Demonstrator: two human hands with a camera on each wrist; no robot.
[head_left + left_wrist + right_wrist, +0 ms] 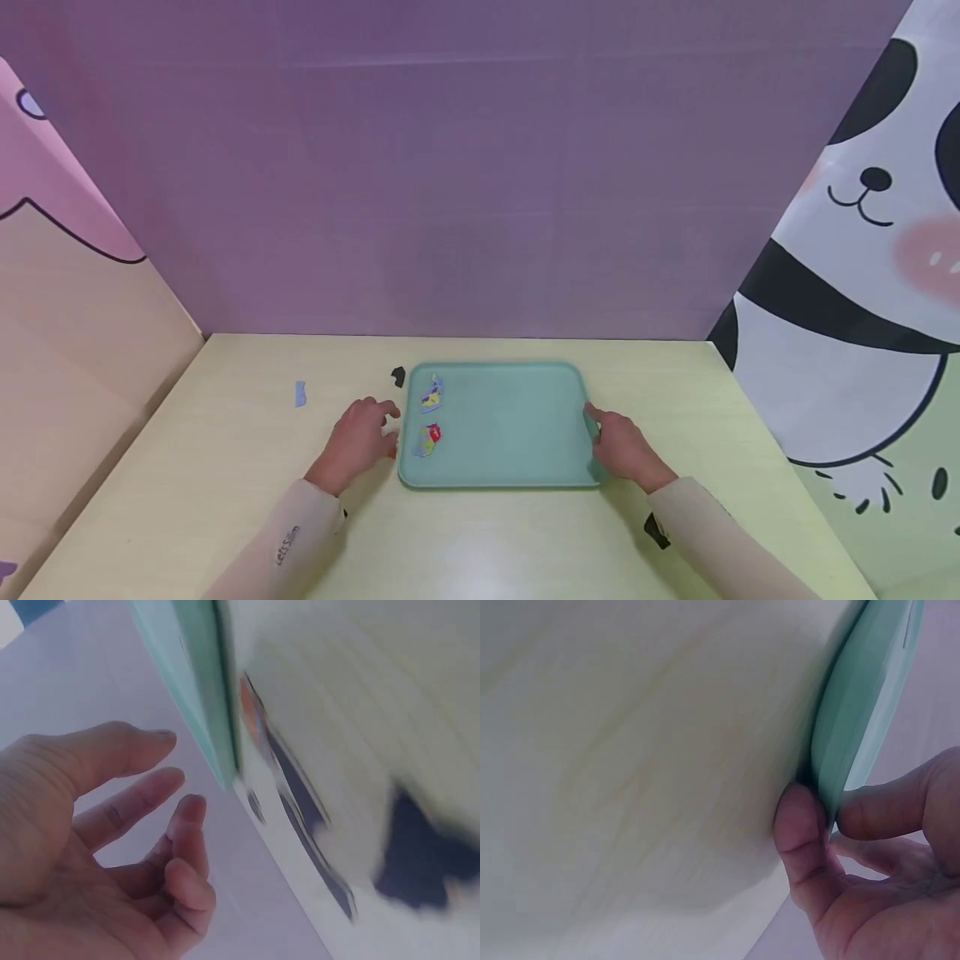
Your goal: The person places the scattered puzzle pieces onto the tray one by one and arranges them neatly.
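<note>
A pale green rectangular tray lies on the table between the two hands. My right hand pinches its right edge; in the right wrist view the thumb and a finger meet at the tray's rim. Beside the left edge, my left hand has loosely bent fingers and holds nothing, and the left wrist view shows a gap between its fingertips and the tray. Two small flat colourful pieces sit in the tray's left part, a yellow-and-purple one above one with a red patch.
On the table, a small black flat piece lies off the tray's upper left corner. A blue piece is farther left. Part of an orange piece shows by the left hand. A purple panel stands behind.
</note>
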